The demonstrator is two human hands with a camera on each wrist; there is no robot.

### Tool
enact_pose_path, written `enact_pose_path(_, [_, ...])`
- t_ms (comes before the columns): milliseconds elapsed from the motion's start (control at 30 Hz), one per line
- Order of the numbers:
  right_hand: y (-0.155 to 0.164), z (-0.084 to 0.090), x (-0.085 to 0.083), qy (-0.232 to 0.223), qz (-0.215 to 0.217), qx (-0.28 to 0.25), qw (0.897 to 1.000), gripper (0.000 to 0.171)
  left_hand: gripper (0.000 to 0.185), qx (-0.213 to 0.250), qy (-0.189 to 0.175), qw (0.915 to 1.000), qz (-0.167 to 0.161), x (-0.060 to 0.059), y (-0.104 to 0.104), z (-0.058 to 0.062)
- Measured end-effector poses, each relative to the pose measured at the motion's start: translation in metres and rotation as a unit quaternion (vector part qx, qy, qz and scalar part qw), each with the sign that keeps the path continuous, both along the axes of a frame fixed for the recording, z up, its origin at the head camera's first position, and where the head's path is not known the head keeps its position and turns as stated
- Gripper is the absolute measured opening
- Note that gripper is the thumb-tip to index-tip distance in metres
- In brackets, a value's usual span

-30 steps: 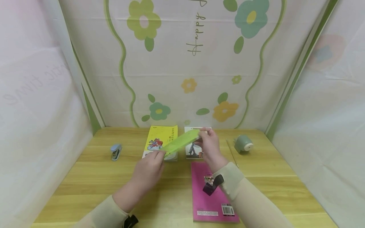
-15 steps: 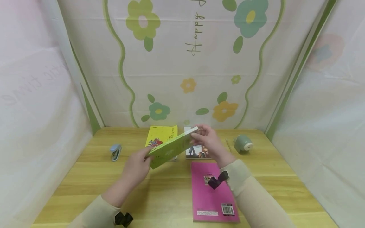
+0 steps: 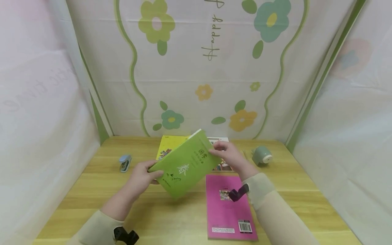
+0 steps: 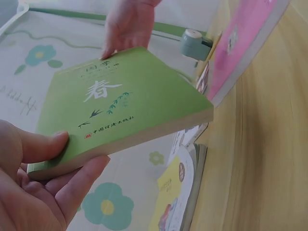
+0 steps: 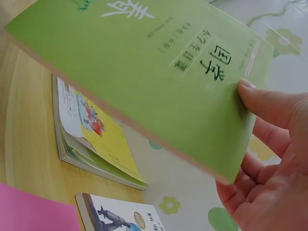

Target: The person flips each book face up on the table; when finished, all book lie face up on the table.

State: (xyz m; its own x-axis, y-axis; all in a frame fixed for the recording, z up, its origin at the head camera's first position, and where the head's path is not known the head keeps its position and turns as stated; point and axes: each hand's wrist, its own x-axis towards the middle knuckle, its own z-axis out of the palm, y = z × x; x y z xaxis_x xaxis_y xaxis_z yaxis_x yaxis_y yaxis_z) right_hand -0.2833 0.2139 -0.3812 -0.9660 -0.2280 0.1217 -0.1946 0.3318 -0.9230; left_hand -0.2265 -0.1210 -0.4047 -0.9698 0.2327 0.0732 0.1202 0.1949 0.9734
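A green book [image 3: 186, 166] with a white character on its cover is held tilted above the table, between both hands. My left hand [image 3: 142, 177] grips its lower left corner, thumb on the cover and fingers beneath, as the left wrist view shows. At the opposite end my right hand [image 3: 231, 156] pinches the edge, its thumb [image 5: 264, 98] on the cover and the other fingers behind. Under and behind the green book lie a yellow book [image 3: 171, 141] and a white book [image 3: 222, 139], both partly hidden by it. A pink book [image 3: 228, 211] lies near the right forearm.
A small blue stapler [image 3: 125, 163] sits at the left of the wooden table [image 3: 101, 200]. On the right stands a grey-green rounded object [image 3: 261, 155] with a white end, beside a thin stick [image 3: 246, 154]. Flowered cloth [image 3: 202, 68] walls enclose the back and sides.
The green book has turned from nearly edge-on to show its front cover to the head view. My left hand has shifted left, the right slightly right, both keeping hold.
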Motion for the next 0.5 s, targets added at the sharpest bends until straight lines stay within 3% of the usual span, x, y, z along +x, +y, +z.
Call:
enact_pose_path(200, [0.006, -0.007, 0.000, -0.019, 0.024, -0.045, 0.999, 0.025, 0.034, 0.047, -0.019, 0.9983, -0.028, -0.004, -0.009, -0.006])
enact_pose_path(267, [0.007, -0.009, 0.001, -0.047, 0.023, -0.071, 0.996, 0.024, 0.034, 0.059, -0.025, 0.9974, -0.032, -0.004, -0.011, -0.007])
enact_pose_path(400, [0.006, -0.013, 0.003, -0.104, 0.023, -0.140, 0.984, 0.017, 0.036, 0.077, -0.042, 0.9957, -0.032, -0.004, -0.013, -0.007])
enact_pose_path(500, [0.001, -0.017, 0.005, -0.112, 0.029, -0.194, 0.974, 0.010, 0.037, 0.085, -0.052, 0.9947, -0.026, -0.004, -0.015, -0.007])
